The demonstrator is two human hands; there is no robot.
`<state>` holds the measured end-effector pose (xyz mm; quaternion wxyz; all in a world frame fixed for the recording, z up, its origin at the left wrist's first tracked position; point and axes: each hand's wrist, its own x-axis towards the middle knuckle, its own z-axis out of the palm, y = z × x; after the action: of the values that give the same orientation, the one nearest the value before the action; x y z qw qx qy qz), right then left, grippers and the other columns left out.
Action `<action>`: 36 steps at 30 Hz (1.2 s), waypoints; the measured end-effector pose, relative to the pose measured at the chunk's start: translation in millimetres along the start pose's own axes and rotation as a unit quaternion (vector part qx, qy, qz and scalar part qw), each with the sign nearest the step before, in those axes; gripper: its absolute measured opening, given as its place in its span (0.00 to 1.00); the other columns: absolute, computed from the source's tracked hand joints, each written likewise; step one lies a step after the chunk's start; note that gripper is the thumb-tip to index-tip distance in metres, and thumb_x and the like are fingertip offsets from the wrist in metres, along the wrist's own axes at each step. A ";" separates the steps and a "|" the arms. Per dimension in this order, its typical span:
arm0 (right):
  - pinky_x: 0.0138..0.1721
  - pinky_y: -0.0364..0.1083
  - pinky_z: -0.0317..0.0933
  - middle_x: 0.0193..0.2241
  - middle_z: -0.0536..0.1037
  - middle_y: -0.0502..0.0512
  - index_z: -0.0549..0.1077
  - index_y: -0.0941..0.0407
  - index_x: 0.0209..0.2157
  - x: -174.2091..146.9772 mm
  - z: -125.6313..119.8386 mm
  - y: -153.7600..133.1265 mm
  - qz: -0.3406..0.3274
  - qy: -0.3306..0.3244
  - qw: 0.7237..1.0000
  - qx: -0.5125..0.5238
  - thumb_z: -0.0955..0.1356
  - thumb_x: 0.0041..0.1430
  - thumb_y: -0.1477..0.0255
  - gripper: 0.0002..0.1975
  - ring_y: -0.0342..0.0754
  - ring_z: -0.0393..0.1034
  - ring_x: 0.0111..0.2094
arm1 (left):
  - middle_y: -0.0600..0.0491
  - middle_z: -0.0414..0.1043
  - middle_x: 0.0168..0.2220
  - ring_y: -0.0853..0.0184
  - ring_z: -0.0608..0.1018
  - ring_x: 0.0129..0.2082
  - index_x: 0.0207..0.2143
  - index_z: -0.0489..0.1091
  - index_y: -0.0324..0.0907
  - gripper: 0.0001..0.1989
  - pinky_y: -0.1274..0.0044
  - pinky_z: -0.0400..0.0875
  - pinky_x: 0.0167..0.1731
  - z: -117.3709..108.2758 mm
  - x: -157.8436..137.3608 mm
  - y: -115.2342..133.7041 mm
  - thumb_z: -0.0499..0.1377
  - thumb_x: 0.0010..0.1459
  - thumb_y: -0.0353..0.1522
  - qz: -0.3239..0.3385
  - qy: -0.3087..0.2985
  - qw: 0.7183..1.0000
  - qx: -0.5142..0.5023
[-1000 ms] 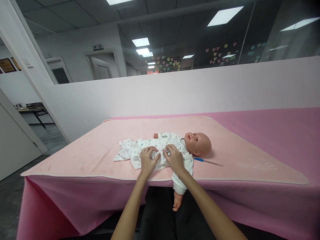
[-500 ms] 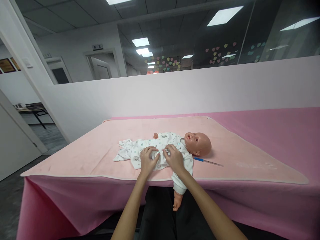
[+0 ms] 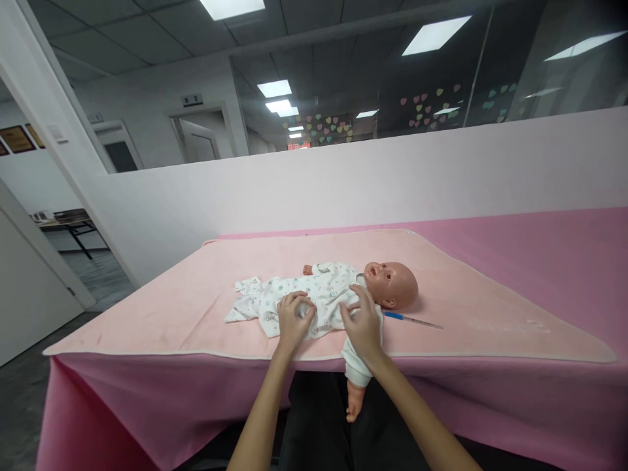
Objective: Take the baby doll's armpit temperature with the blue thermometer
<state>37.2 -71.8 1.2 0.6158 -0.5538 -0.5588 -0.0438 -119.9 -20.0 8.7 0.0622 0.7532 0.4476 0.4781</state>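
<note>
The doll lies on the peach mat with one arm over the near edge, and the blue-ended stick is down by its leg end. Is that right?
Not quite: the blue-ended stick lies by the head of the doll, not its leg end, as the head view shows.

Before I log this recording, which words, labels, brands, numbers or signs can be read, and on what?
No text is readable.
Small dark sign, upper left: too small.
Red patch in the background: too blurred.
Framed plaques, far left: too small.
Blue-ended stick: any markings too small.
Patterned clothing on the doll: tiny prints, no legible words.
</note>
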 end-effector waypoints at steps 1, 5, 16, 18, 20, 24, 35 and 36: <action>0.31 0.45 0.64 0.47 0.67 0.61 0.65 0.57 0.47 -6.5 -12.4 6.0 0.009 0.028 1.000 0.002 0.61 0.57 0.68 0.17 0.45 0.67 0.33 | 0.55 0.69 0.40 0.62 0.69 0.43 0.28 0.69 0.45 0.01 0.69 0.58 0.45 0.2 -0.1 -0.2 0.59 0.49 0.31 -0.001 0.001 1.000 -0.001; 0.42 0.51 0.62 0.40 0.72 0.60 0.68 0.58 0.41 -28.2 -71.4 55.6 0.016 0.047 0.993 -0.107 0.59 0.57 0.68 0.14 0.51 0.66 0.41 | 0.56 0.70 0.39 0.63 0.69 0.43 0.29 0.70 0.46 0.02 0.69 0.57 0.46 0.9 0.0 0.1 0.58 0.50 0.31 -0.002 0.002 1.000 -0.005; 0.41 0.51 0.61 0.34 0.76 0.62 0.72 0.60 0.34 -7.8 -137.1 142.1 0.068 -0.183 0.936 -0.294 0.57 0.54 0.66 0.17 0.56 0.70 0.39 | 0.55 0.70 0.39 0.63 0.69 0.43 0.31 0.70 0.46 0.04 0.69 0.57 0.45 1.0 -0.4 -1.2 0.56 0.52 0.31 -0.006 -0.008 1.000 -0.002; 0.37 0.49 0.62 0.32 0.77 0.60 0.72 0.58 0.31 0.4 -142.0 132.9 0.113 -0.199 0.939 -0.258 0.58 0.52 0.64 0.16 0.54 0.71 0.36 | 0.56 0.71 0.39 0.63 0.69 0.43 0.31 0.70 0.46 0.04 0.70 0.57 0.45 1.1 -0.6 -1.7 0.56 0.52 0.31 -0.006 -0.008 1.000 -0.002; 0.35 0.48 0.62 0.31 0.77 0.57 0.72 0.56 0.30 12.6 -149.7 118.2 0.151 -0.198 0.945 -0.210 0.59 0.50 0.61 0.16 0.53 0.72 0.34 | 0.56 0.71 0.38 0.63 0.69 0.42 0.31 0.70 0.46 0.03 0.70 0.57 0.45 1.2 -0.8 -2.0 0.56 0.52 0.31 -0.004 -0.008 1.000 -0.005; 0.34 0.46 0.61 0.28 0.77 0.55 0.73 0.55 0.29 42.4 -163.3 81.7 0.169 -0.128 0.964 -0.160 0.62 0.47 0.55 0.19 0.51 0.71 0.32 | 0.56 0.72 0.37 0.63 0.69 0.42 0.30 0.69 0.46 0.03 0.70 0.57 0.44 0.4 -0.9 -1.5 0.55 0.53 0.32 -0.003 -0.016 1.000 -0.007; 0.29 0.44 0.58 0.21 0.75 0.54 0.69 0.56 0.23 44.2 -137.6 84.5 0.196 -0.142 0.960 -0.137 0.61 0.50 0.54 0.19 0.48 0.70 0.24 | 0.56 0.72 0.36 0.62 0.69 0.42 0.30 0.69 0.46 0.04 0.69 0.57 0.44 -1.1 -0.3 -1.1 0.55 0.53 0.32 -0.007 -0.023 1.000 -0.011; 0.29 0.43 0.58 0.22 0.76 0.54 0.70 0.56 0.23 42.8 -135.5 86.8 0.193 -0.149 0.959 -0.144 0.61 0.50 0.54 0.19 0.48 0.70 0.24 | 0.56 0.72 0.36 0.62 0.69 0.42 0.30 0.69 0.46 0.03 0.69 0.57 0.44 -0.9 -0.2 -1.4 0.55 0.53 0.32 -0.006 -0.022 1.000 -0.011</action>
<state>198.2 -113.4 10.1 0.4359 -0.7343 -0.5144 0.0789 -121.5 -19.7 8.3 0.0833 0.7601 0.4455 0.4657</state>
